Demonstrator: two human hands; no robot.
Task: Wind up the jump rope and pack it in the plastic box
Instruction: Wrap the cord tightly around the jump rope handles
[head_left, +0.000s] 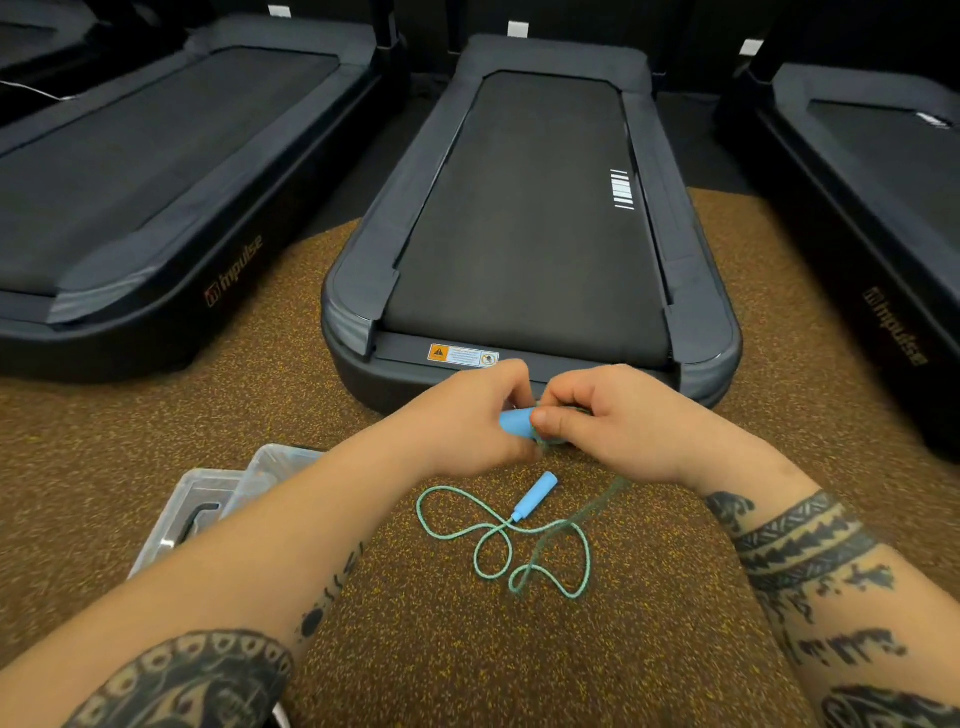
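The left hand (467, 421) holds one blue handle (514, 422), the right hand (613, 421) pinches the green rope (498, 540) by it, the other handle (535, 494) lies on the floor (156, 426), and the plastic box (208, 499) sits left.

Your left hand (470, 415) and right hand (608, 415) pinch one blue handle (514, 420); green rope (498, 540) loops on the floor (260, 405) beside the plastic box (208, 499).

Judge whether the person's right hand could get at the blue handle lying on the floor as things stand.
Probably yes. The loose handle lies in the open just below the right hand with nothing over it, but that hand's grip is busy with the rope at the other handle.
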